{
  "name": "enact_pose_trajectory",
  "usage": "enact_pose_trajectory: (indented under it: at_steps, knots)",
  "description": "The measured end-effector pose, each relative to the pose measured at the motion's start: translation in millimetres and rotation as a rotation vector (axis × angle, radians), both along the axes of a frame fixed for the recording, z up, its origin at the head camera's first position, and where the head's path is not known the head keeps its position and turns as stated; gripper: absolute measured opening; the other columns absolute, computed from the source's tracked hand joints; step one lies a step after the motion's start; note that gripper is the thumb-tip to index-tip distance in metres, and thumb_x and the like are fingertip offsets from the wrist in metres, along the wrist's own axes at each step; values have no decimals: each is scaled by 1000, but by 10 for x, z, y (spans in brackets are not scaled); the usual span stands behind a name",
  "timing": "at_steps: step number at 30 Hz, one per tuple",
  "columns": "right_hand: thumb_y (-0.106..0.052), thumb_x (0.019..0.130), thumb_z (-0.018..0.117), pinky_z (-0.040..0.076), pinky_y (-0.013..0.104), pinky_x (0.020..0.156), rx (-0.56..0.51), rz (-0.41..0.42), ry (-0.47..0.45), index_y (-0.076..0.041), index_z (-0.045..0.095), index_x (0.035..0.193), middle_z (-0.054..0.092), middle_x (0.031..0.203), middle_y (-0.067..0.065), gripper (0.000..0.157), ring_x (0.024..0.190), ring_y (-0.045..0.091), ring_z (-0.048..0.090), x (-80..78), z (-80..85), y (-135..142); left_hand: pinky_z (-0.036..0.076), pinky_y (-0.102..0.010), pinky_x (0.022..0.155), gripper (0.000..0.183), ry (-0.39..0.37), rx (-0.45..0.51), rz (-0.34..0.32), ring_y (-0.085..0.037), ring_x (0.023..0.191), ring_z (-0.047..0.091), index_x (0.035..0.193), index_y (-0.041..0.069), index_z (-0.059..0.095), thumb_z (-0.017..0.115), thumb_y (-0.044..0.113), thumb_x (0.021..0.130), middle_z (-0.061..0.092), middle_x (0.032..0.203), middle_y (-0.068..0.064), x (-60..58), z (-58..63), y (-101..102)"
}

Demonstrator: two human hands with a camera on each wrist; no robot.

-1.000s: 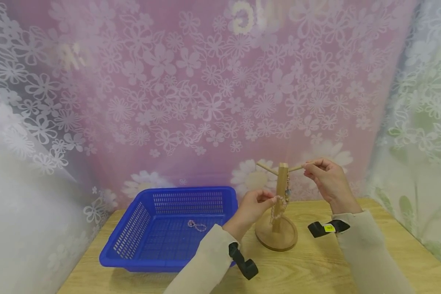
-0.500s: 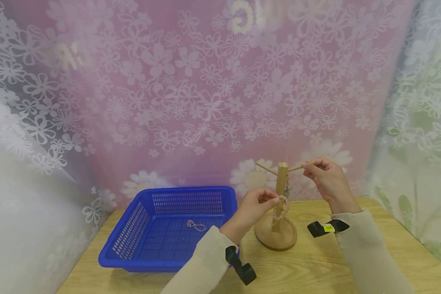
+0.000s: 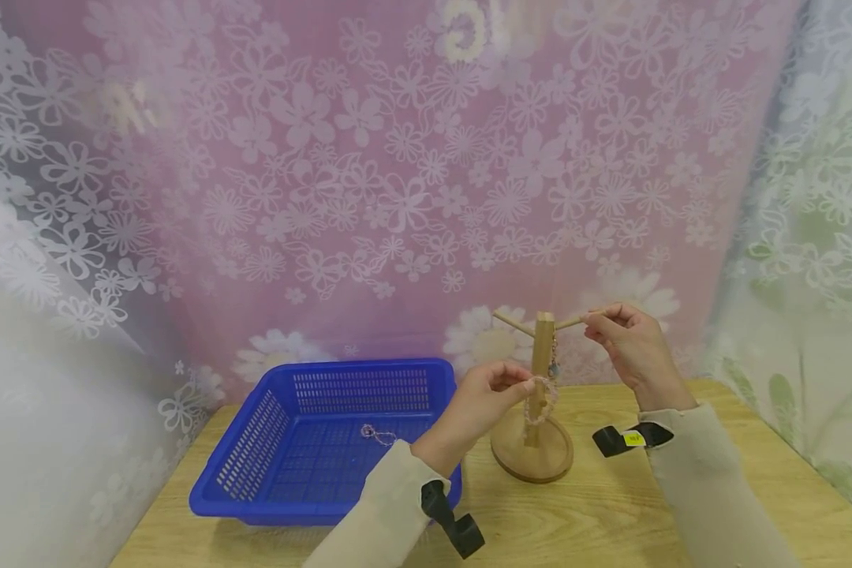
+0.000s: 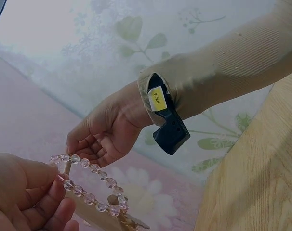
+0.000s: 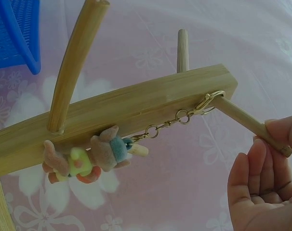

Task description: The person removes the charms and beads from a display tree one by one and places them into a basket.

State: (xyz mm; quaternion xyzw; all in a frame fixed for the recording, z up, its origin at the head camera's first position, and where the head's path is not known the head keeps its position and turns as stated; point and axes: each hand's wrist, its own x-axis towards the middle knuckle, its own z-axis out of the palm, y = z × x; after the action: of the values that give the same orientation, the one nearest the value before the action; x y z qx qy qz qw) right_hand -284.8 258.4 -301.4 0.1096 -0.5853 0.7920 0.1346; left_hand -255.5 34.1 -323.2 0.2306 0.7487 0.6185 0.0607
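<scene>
My left hand [image 3: 479,402] pinches a bracelet of clear pink beads [image 4: 88,198] between thumb and fingertips. The loop hangs in front of the upright post of a wooden stand [image 3: 543,347], and overlaps a lower peg in the left wrist view. Up at the top right, my right hand [image 3: 632,343] pinches the tip of the stand's upper peg [image 5: 247,118]. A keychain with small fuzzy animal figures [image 5: 105,154] hangs by its gold clasp from that same peg, close against the post. In the right wrist view the bracelet is not visible.
To the left of the stand is a blue plastic basket [image 3: 241,509], with another beaded loop [image 3: 371,431] lying in it. My left forearm crosses over its right side. The stand's round base [image 3: 550,469] rests on the wooden table [image 3: 589,521]. Flowered curtains surround the back and sides.
My left wrist and forearm have shifted a little left, covering more of the loop in the basket. The bracelet loop has swung slightly and turned. My right hand keeps its place on the peg.
</scene>
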Motion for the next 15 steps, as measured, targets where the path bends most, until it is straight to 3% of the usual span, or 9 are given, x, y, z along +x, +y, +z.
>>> enact_pose_trajectory:
  at_steps: [8, 15]
  knots:
    - [-4, 88, 64, 52, 17, 71, 0, 0, 5, -11, 62, 78, 65, 83, -5, 13, 70, 8, 61, 9, 2, 0, 47, -24, 77, 17, 13, -18, 24, -6, 84, 57, 101, 7, 67, 62, 21, 92, 68, 98, -4, 19, 18, -150]
    - [-3, 88, 63, 52, 17, 71, 1, -4, 7, -11, 63, 78, 64, 84, -5, 13, 71, 8, 61, 11, 3, -4, 47, -24, 77, 20, 54, -12, 15, -7, 85, 58, 104, 2, 66, 61, 18, 92, 67, 102, -13, -3, 36, -325]
